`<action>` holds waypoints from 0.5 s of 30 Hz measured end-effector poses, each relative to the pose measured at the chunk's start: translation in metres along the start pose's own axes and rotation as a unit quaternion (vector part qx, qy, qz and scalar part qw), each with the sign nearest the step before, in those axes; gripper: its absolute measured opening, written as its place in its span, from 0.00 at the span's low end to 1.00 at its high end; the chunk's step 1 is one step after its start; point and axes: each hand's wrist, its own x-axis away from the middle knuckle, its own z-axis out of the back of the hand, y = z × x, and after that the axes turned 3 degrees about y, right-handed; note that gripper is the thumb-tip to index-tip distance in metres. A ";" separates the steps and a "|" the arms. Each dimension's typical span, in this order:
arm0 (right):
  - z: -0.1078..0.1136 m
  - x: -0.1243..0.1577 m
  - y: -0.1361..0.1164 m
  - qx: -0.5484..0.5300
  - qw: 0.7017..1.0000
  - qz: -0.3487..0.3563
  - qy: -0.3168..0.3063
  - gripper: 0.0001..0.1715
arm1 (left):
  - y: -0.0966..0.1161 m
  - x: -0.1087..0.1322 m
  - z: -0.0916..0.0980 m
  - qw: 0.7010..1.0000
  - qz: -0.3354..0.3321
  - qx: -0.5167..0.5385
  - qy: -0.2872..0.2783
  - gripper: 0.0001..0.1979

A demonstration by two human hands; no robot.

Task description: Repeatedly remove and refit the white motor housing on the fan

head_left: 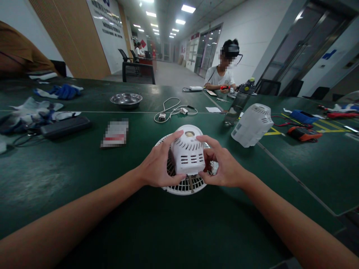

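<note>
The left hand (158, 164) and the right hand (224, 164) have their fingers bent around a white vented housing (188, 155), holding it from nine and three o'clock. Under it a round grille (183, 190) shows toward six o'clock; whether they touch, I cannot tell. An uneven grip could perhaps let the housing tilt or slip. At two o'clock, a second housing (252, 125) might be knocked by a wide right-arm swing.

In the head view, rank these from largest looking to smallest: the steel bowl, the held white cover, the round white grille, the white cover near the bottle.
1. Round white grille, though partly hidden
2. Held white cover and other white cover: too alike to rank
3. Steel bowl
</note>
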 end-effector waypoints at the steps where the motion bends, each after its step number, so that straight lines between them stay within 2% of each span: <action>1: 0.000 0.000 0.000 -0.001 1.000 -0.003 -0.002 0.54 | 0.000 0.000 0.000 1.000 -0.002 0.001 -0.001 0.61; 7: 0.003 -0.002 -0.001 0.009 1.000 -0.002 -0.007 0.53 | -0.007 0.000 0.004 1.000 0.001 -0.007 -0.020 0.61; 12: 0.005 -0.002 -0.002 0.049 0.999 0.005 -0.021 0.58 | -0.014 0.001 0.005 0.999 -0.003 -0.026 -0.046 0.72; 15: 0.004 -0.002 -0.002 0.074 0.997 0.004 -0.016 0.59 | -0.014 0.001 0.005 0.998 0.004 -0.046 -0.039 0.72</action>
